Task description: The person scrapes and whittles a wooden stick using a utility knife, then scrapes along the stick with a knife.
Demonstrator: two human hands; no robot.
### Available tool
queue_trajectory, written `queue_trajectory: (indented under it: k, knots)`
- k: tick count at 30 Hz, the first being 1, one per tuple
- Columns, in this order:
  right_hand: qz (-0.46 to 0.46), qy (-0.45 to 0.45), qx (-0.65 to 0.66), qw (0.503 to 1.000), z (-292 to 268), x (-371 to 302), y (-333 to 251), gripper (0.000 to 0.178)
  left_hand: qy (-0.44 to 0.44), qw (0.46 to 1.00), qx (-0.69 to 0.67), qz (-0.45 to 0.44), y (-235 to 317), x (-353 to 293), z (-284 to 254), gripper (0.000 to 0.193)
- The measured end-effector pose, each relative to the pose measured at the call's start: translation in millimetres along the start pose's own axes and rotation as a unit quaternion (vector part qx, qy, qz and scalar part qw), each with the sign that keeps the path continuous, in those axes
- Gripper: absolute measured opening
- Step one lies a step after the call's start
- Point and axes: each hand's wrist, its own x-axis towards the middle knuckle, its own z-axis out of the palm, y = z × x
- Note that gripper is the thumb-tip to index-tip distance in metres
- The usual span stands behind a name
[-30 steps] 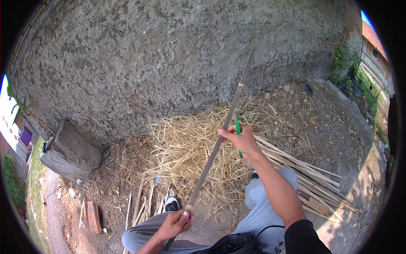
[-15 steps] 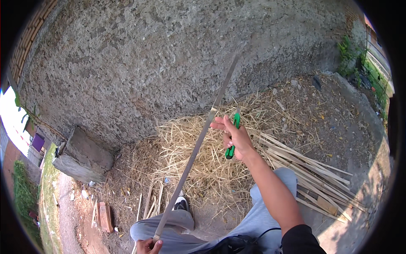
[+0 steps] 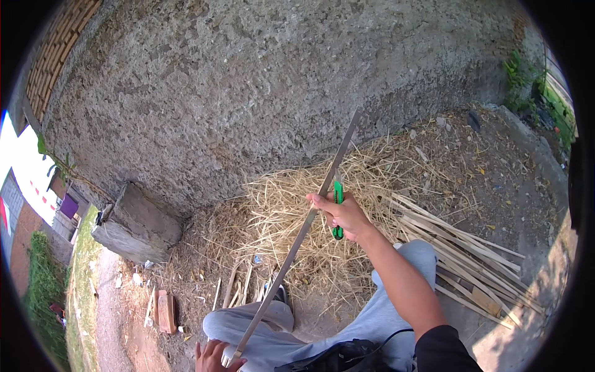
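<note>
A long, flat bamboo strip (image 3: 281, 271) slants up from my lap toward the wall. My left hand (image 3: 214, 357), low at the picture's bottom edge, pinches its near end, which shows a pale split or notched tip. My right hand (image 3: 347, 218) grips a green utility knife (image 3: 338, 193) against the palm. Its thumb and index finger close around the strip about midway along, with the knife just right of the strip.
A heap of pale shavings (image 3: 291, 217) lies before me against a rough wall (image 3: 248, 80). Split bamboo strips (image 3: 465, 260) are stacked at right. A concrete block (image 3: 139, 223) stands at left, with a reddish brick (image 3: 166, 312) nearer. My knees flank the work.
My right hand has come down and left and closed around the strip, where it was beside it with fingers extended. The strip's far end has dropped lower. My left hand has shifted its fingers.
</note>
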Motion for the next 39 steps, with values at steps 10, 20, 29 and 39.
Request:
queue_trajectory:
  k: [10, 20, 29, 39]
  knots:
    - [0.023, 0.013, -0.047, 0.999, 3.4, 3.7, 3.3, 0.029, 0.199, 0.939, -0.081, 0.267, 117.6, 152.0, -13.1, 0.063]
    - [-0.043, -0.040, -0.075, 0.995, 3.4, 2.2, -10.2, 0.025, 0.005, 0.945, -0.271, 0.182, 133.2, 211.4, -16.9, 0.025]
    - [0.010, -0.031, -0.131, 0.991, 12.6, -7.3, 2.9, 0.024, -0.305, 0.710, -0.632, 0.062, 121.2, 220.2, 2.9, 0.032]
    - [0.019, -0.075, -0.530, 0.844, 7.4, -1.0, 22.2, 0.030, -0.344, 0.558, -0.754, -0.049, 128.7, 245.0, 53.6, 0.038]
